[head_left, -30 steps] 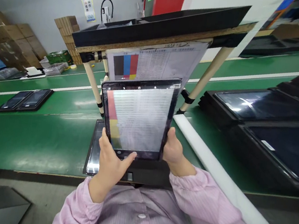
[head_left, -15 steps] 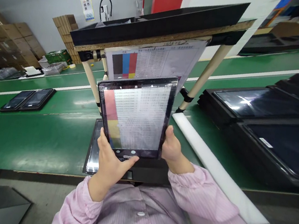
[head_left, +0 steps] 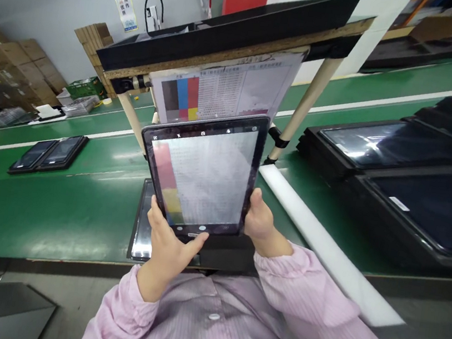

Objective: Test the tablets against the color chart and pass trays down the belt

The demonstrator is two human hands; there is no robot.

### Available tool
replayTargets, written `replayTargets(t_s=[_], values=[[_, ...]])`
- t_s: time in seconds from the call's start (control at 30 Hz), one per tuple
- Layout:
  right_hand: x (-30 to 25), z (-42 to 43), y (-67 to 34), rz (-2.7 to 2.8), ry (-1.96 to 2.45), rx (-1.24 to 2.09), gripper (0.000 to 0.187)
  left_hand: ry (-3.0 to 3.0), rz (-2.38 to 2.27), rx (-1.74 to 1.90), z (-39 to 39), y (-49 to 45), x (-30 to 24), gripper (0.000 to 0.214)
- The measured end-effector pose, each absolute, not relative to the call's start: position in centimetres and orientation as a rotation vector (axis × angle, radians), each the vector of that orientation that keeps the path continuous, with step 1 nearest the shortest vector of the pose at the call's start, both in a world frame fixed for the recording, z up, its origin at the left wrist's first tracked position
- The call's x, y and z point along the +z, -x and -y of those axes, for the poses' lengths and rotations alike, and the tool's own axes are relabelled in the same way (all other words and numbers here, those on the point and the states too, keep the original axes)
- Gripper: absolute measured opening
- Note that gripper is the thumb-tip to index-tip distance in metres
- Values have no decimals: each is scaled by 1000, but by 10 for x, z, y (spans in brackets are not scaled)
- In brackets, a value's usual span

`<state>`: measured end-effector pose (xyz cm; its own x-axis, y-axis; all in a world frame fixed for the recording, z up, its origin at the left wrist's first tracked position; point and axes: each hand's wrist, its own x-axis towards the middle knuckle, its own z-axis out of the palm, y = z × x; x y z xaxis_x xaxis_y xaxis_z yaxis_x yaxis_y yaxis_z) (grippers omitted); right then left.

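Note:
I hold a black tablet (head_left: 202, 172) upright in both hands above the green conveyor belt (head_left: 57, 202). Its lit screen shows a camera picture of the printed chart with colour blocks (head_left: 224, 88) that hangs from the shelf just behind it. My left hand (head_left: 166, 248) grips the lower left corner, thumb lying on the bottom bezel near the on-screen button. My right hand (head_left: 260, 225) clasps the lower right edge. Under the tablet a black tray (head_left: 141, 230) lies flat on the belt.
A wooden shelf (head_left: 236, 36) on cream legs spans the belt and carries a long black tray. Stacked black trays with tablets (head_left: 398, 166) fill the right. A white foam strip (head_left: 324, 245) runs diagonally. Another black tray with two devices (head_left: 49, 151) lies at the left. Cardboard boxes (head_left: 9, 66) stand far left.
The tablet has tilted and shifted slightly left with the view. My left thumb has slid along the bottom bezel towards the on-screen button. Both hands keep their grip.

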<state>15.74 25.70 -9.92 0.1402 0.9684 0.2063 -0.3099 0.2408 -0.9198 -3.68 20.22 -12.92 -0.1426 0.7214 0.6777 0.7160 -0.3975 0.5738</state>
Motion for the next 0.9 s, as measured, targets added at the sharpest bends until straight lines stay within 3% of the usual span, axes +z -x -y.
replayTargets(t_s=[0.9], values=[[-83,-221,-154,983,814,1143,82,-2117,-1683,1634,-169,30,-124,124]])
